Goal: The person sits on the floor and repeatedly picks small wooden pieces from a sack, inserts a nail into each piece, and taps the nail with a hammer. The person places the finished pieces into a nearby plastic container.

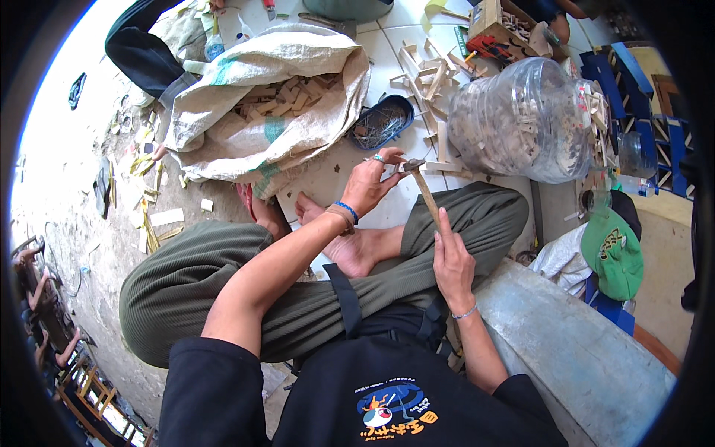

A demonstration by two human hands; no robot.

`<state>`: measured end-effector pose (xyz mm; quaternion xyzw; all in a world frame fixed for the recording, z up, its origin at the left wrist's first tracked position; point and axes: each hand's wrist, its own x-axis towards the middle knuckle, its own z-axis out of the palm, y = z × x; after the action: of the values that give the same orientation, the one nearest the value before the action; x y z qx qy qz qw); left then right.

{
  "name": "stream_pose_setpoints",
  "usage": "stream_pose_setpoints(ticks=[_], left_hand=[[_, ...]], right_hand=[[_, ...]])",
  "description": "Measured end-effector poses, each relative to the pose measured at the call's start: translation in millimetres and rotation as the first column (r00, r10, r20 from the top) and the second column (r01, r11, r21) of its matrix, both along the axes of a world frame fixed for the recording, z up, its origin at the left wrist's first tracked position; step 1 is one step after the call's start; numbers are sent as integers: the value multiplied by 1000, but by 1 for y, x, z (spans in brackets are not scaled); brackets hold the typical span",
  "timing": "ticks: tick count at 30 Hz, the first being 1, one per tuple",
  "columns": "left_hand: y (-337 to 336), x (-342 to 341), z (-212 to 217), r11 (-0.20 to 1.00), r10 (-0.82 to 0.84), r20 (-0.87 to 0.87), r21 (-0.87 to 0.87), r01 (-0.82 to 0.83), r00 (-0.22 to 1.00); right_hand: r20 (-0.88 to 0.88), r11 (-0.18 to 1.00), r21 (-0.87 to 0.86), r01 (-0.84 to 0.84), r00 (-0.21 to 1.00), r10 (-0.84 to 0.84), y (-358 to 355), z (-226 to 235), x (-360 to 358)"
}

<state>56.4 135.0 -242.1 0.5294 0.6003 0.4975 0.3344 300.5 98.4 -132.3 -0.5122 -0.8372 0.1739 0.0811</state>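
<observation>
I sit cross-legged on the floor in olive trousers. My right hand (452, 262) is closed around the wooden handle of a small hammer (422, 185), whose metal head is raised beside my left fingertips. My left hand (371, 183) reaches forward over my bare foot, its fingers pinched on something small against a pale wooden strip (445, 166) lying on the white tiled floor; the pinched thing is too small to tell. A ring and a blue bead bracelet show on the left hand and wrist.
An open woven sack (257, 89) of small wood blocks lies ahead left. A blue oval dish (383, 121) of nails sits by it. A big clear plastic jug (525, 119) of wood pieces lies ahead right, with small wooden frames (428, 74) behind and a green cap (612, 252) at right.
</observation>
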Motion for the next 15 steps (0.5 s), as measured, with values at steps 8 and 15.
stream_pose_setpoints(ticks=[8, 15], left_hand=[[2, -5, 3, 998, -20, -28, -63, 18, 999], [3, -4, 1, 998, -26, -36, -65, 23, 999]], right_hand=[[-175, 992, 123, -32, 983, 54, 2, 0, -5], [-249, 985, 171, 23, 968, 21, 8, 3, -7]])
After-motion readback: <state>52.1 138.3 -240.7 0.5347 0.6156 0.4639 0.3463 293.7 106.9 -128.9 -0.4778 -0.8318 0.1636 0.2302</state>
